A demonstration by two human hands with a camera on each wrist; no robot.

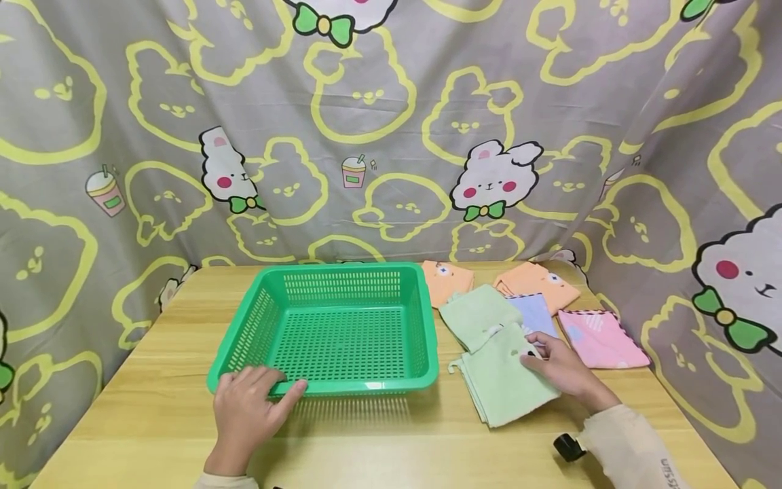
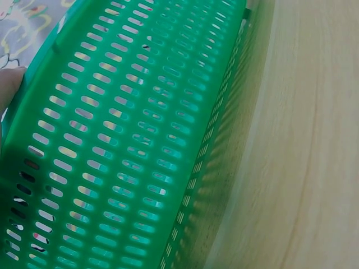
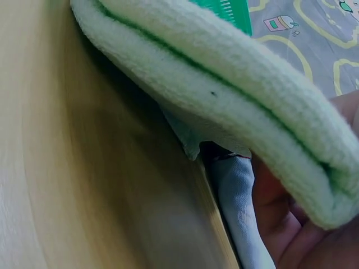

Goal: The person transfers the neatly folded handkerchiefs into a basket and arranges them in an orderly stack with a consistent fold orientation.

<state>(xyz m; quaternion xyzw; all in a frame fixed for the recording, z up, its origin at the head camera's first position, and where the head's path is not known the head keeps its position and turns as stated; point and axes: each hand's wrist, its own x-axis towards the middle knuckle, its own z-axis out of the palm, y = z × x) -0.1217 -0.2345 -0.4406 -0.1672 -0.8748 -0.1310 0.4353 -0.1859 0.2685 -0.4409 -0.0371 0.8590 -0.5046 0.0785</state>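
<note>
My left hand [image 1: 247,407] grips the near left corner of a green plastic basket [image 1: 430,339], its fingers over the rim. The slotted basket wall [image 2: 120,134] fills much of the left wrist view, with part of the hand [image 2: 8,87] at the left edge. My right hand [image 1: 559,367] pinches a folded light green towel [image 1: 507,380] along its right side. In the right wrist view the thick folded edge of that towel [image 3: 224,89] is lifted off the table. A second green towel [image 1: 476,316] lies just behind it, partly overlapped.
Two orange folded cloths [image 1: 449,282] lie at the back right. A blue cloth [image 1: 534,312] is partly covered by the green towels. To the right lies a pink cloth [image 1: 601,339] with a striped edge. A patterned grey curtain [image 1: 391,156] surrounds the wooden table [image 1: 366,455].
</note>
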